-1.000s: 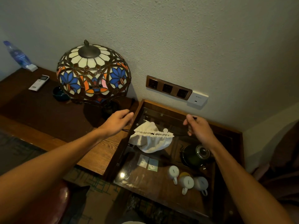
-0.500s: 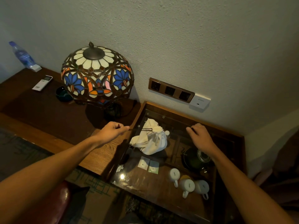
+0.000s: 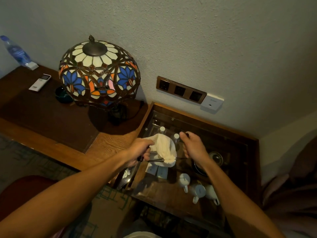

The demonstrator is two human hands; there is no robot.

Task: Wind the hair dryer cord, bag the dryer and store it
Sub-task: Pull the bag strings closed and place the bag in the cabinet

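drawstring pulled tight on the bagged dryer

the cream cloth bag [image 3: 164,148] is lifted just above the glass-topped tabletop [image 3: 164,191] on the right, its gathered mouth pointing near and down. the dryer itself cannot be seen; from the bag's full, rounded shape it is judged to be inside.

the left hand [image 3: 139,152] grips the bag's left side, fingers curled shut around cloth and the dark drawstring [image 3: 155,160], which steadies the bundle. the right hand [image 3: 193,146] is closed on the other end of the cord, just right of the bag, so the two hands pull apart and cinch the mouth. the mouth looks nearly closed, so bagging seems almost finished and storing is left.

behind the bag, two small bottles [image 3: 175,137] stand under the glass, and white cups [image 3: 197,189] sit near. the stained-glass lamp [image 3: 98,74] stands on the wooden desk to the left, well apart from the work.
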